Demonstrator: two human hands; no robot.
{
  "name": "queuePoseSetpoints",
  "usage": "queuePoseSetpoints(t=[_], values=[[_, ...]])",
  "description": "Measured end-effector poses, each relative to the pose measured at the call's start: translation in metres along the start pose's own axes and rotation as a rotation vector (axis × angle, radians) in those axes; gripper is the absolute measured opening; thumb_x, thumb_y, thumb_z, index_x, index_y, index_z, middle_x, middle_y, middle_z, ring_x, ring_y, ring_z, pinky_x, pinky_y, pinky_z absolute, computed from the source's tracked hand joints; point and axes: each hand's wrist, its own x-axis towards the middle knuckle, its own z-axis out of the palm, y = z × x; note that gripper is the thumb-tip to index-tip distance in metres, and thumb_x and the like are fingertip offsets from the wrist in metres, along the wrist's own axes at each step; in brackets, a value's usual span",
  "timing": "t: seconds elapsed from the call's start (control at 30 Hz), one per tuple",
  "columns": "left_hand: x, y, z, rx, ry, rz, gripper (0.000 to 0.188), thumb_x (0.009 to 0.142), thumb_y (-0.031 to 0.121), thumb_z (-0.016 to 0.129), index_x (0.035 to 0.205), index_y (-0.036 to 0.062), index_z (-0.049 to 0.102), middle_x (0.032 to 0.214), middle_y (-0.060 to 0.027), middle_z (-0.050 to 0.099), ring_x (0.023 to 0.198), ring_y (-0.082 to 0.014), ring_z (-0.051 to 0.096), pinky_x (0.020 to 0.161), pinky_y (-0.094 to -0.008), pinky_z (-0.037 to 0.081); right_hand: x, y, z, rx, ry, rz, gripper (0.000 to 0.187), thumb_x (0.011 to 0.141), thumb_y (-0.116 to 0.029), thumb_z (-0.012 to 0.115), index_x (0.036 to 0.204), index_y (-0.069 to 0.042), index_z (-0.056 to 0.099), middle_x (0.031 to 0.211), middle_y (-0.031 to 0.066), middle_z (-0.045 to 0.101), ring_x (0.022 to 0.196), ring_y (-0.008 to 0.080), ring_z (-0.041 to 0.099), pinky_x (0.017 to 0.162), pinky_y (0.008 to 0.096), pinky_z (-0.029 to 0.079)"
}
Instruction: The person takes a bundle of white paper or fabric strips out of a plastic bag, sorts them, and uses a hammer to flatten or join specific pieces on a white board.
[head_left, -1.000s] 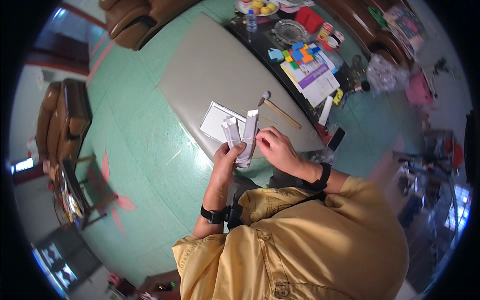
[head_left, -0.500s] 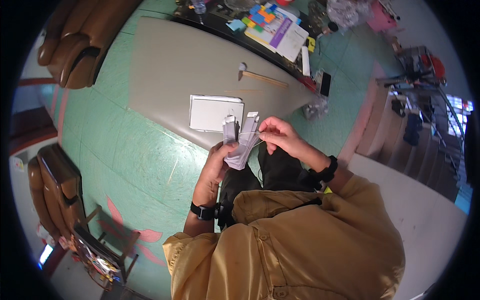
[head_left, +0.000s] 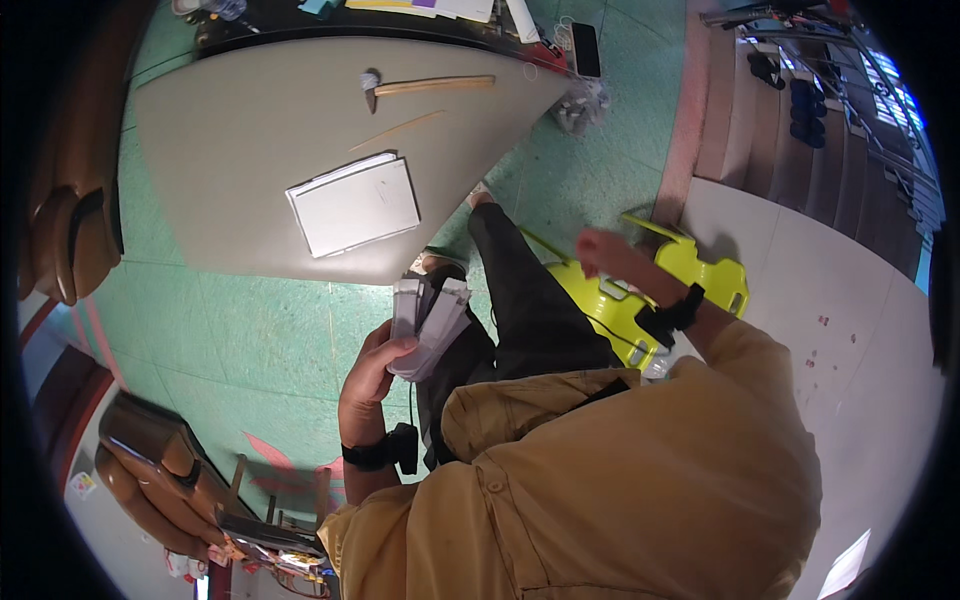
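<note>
Left hand (head_left: 372,365) is clamped round the folded grey cardboard (head_left: 428,322), best kept firm and upright, while the blurred right hand (head_left: 605,252) hangs apart, grip unclear

A flat white rectangular box (head_left: 354,203) lay near the middle of the grey tabletop (head_left: 220,130), tilted a little, its long edge running left to right. Nearer, the left hand (head_left: 372,368) gripped a fanned bundle of small pale grey-white packs (head_left: 430,315), held upright just off the tabletop's near edge. At the far edge a dark slim phone (head_left: 585,50) lay with its screen black, and a clear crumpled plastic bag (head_left: 582,103) sat on the green floor just beside it.
</note>
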Motion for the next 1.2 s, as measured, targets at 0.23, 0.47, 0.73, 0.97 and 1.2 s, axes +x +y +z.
queuePoseSetpoints(t=[0.23, 0.47, 0.73, 0.97, 1.2], values=[[0.03, -0.02, -0.013, 0.076, 0.081, -0.029, 0.047, 0.076, 0.02, 0.062, 0.112, -0.0079, 0.05, 0.099, -0.0102, 0.059, 0.09, -0.0155, 0.056, 0.08, -0.0267, 0.043, -0.129, 0.2, 0.005, -0.182, -0.862, 0.45, 0.036, 0.086, -0.031, 0.051, 0.109, -0.003, 0.053, 0.097, 0.0078, 0.06, 0.088, 0.0213, 0.059, 0.073, 0.0354, 0.047], [0.028, -0.063, -0.049, 0.118, 0.201, -0.093, 0.042, 0.079, 0.02, 0.06, 0.109, -0.0079, 0.05, 0.095, -0.0089, 0.059, 0.082, -0.013, 0.057, 0.071, -0.0245, 0.044, -0.213, 0.243, -0.034, -0.831, -0.962, 0.652, 0.021, 0.067, -0.026, 0.062, 0.076, -0.007, 0.066, 0.075, 0.0111, 0.061, 0.069, 0.0245, 0.058, 0.064, 0.0378, 0.045], [0.007, -0.145, -0.124, -0.23, 0.455, 0.006, 0.043, 0.077, 0.024, 0.059, 0.11, -0.0032, 0.052, 0.097, -0.0062, 0.058, 0.085, -0.0143, 0.056, 0.077, -0.0272, 0.043, -0.21, 0.317, -0.179, -1.291, -0.706, 1.537, 0.018, 0.071, -0.024, 0.059, 0.082, -0.013, 0.069, 0.084, 0.0098, 0.064, 0.075, 0.0262, 0.061, 0.067, 0.0396, 0.047], [0.016, -0.192, -0.16, -0.541, 0.626, 0.246, 0.065, 0.074, 0.029, 0.061, 0.126, -0.0025, 0.039, 0.117, -0.013, 0.052, 0.1, -0.0261, 0.054, 0.087, -0.0385, 0.043, -0.111, 0.25, -0.307, -1.554, 0.119, 1.752, 0.023, 0.079, -0.025, 0.055, 0.094, -0.012, 0.068, 0.101, 0.0103, 0.064, 0.087, 0.0281, 0.062, 0.073, 0.0387, 0.049], [0.052, -0.23, -0.222, -0.531, 0.461, 0.434, 0.07, 0.07, 0.027, 0.062, 0.128, -0.001, 0.036, 0.117, -0.0152, 0.053, 0.099, -0.0338, 0.056, 0.081, -0.0494, 0.049, 0.073, 0.232, -0.409, -1.305, 1.0, 0.79, 0.031, 0.088, -0.028, 0.046, 0.106, -0.008, 0.06, 0.106, 0.0168, 0.062, 0.096, 0.0291, 0.061, 0.075, 0.043, 0.05]])
